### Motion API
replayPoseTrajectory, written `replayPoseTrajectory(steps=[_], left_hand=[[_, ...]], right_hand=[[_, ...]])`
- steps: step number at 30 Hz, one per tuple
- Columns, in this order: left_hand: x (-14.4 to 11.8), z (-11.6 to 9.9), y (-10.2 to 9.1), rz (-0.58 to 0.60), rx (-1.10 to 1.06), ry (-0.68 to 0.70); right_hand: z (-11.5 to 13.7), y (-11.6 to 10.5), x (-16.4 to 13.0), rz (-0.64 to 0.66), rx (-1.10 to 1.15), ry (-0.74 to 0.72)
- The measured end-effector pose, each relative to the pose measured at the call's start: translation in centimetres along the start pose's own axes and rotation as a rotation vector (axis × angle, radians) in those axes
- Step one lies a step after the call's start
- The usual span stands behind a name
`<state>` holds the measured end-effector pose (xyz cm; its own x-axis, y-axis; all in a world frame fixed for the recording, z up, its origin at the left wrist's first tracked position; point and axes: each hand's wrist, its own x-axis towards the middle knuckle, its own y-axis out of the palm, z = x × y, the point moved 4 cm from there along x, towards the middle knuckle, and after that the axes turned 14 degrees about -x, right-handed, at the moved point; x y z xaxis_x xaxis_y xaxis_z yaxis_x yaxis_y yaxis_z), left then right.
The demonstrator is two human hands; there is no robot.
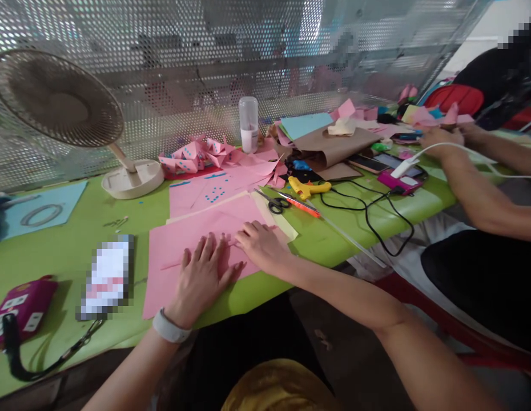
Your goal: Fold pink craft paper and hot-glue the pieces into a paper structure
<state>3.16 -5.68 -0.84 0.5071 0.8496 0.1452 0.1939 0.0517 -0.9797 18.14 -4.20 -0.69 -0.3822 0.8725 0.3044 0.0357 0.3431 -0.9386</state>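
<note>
Pressing flat on a pink sheet (180, 251), the left hand (203, 274) lies with fingers spread, palm down, holding nothing in a pinch. The right hand (261, 245) rests just beside it on the same sheet, fingers bent and fingertips down along a fold line; its grip is loosely spread too, not closed on anything. The sheet lies at the near edge of the green counter (68, 251), on top of a cream sheet (282, 225) that shows at its far right corner.

Just beyond the right hand lie scissors (274, 202), an orange-red cutter (300, 205) and a yellow glue gun (308, 187), whose black cord (377, 222) loops across the counter towards its right edge. A long clear ruler (351, 240) slants off from the cutter. Further back sits more pink paper with blue dots (209, 191), a heap of folded pink pieces (197, 155) and a small white bottle (249, 132). A desk fan (60, 100) stands at the far left before a perforated metal screen (184, 63).

To the left of the sheet lies a blurred card (107, 277) on a lanyard, and a magenta pouch (21, 308) sits at the left edge. A light-blue sheet (47, 211) lies near the fan's base.

At the right, another person's hand (441, 137) works among brown paper (334, 145), phones (377, 162) and scraps, well apart from the pink sheet. A white cable (419, 157) runs by that arm.
</note>
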Motion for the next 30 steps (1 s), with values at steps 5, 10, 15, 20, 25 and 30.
replayPoseTrajectory(steps=[5,10,15,20,25,30], left_hand=[[0.0,0.0,-0.1,0.022,0.016,-0.002],[0.0,-0.3,-0.3,0.013,0.004,0.017],[-0.2,-0.3,-0.5,-0.015,-0.059,0.036],[-0.2,-0.3,-0.7,-0.021,-0.068,0.054],[0.0,-0.4,-0.7,0.026,-0.014,0.034],[0.1,-0.3,-0.6,0.039,-0.006,0.036]], right_hand=[[-0.3,-0.2,0.1,0.024,0.032,0.044],[-2.5,-0.2,0.8,0.115,0.174,0.141],[-5.0,0.5,1.7,0.206,0.370,0.159],[-5.6,0.8,2.3,0.228,0.408,0.160],[-6.2,0.5,1.9,0.260,0.437,0.215],[-7.2,-0.1,1.6,0.333,0.415,0.274]])
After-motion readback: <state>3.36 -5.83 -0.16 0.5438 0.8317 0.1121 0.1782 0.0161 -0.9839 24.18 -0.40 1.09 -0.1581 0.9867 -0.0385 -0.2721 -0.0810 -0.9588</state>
